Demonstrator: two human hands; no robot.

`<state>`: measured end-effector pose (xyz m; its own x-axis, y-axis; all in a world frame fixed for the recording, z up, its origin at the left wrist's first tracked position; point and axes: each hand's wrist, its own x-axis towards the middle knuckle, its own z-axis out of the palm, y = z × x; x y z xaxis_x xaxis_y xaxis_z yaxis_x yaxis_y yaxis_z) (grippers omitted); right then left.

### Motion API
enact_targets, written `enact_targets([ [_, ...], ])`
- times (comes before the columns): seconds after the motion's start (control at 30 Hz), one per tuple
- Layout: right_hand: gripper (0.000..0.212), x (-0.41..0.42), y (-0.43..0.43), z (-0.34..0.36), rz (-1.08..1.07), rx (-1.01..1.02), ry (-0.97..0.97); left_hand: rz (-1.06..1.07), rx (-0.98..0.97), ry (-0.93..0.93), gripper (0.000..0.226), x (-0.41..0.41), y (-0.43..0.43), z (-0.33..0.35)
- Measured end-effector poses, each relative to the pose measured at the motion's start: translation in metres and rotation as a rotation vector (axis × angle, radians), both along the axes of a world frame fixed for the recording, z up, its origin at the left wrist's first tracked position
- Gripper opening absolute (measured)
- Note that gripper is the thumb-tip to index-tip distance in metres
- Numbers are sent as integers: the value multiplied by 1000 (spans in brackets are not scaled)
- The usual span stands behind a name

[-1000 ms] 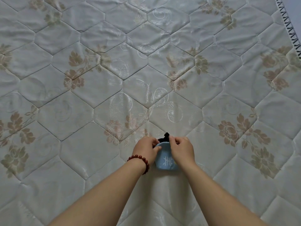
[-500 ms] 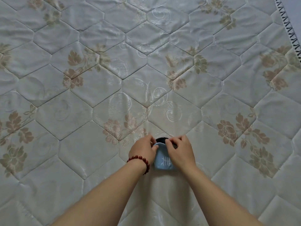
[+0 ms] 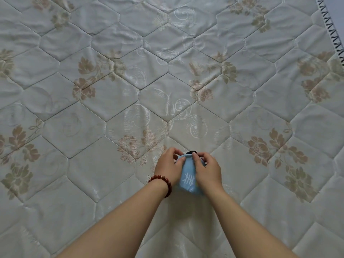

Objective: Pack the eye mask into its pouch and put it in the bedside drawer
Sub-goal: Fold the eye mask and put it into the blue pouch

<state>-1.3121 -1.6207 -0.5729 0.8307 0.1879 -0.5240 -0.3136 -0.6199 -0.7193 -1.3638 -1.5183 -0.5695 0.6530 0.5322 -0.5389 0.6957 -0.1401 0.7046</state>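
At lower centre on the quilted floral mattress point(image 3: 93, 101), left hand point(image 3: 167, 167) and right hand point(image 3: 208, 169) pinch a light-blue fabric pouch point(image 3: 188, 176) at its mouth with curled fingers point(image 3: 172, 151). A black eye mask point(image 3: 191, 152) peeks out.

— Where is the pouch point(image 3: 188, 180)?
— On the bed point(image 3: 167, 71), between the left hand point(image 3: 168, 167) and the right hand point(image 3: 207, 169), touching both.
— And the eye mask point(image 3: 191, 152)?
— In the pouch, its tip out at the far end, behind the right fingers point(image 3: 195, 157).
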Motion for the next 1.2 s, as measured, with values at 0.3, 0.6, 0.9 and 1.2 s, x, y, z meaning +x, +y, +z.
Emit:
enact_targets([
  [0.3, 14, 10, 8, 36, -199, 270, 86, 288, -256, -49, 26, 11, 1, 30],
  [0.6, 9, 26, 15, 94, -275, 429, 172, 377, -248, -231, 16, 28, 3, 91],
  [0.9, 18, 32, 3, 176, -198, 514, 165, 360, -249, -358, 12, 26, -8, 189],
  [1.2, 36, 27, -11, 267, -141, 547, 118, 420, -241, -469, 12, 14, -21, 284],
])
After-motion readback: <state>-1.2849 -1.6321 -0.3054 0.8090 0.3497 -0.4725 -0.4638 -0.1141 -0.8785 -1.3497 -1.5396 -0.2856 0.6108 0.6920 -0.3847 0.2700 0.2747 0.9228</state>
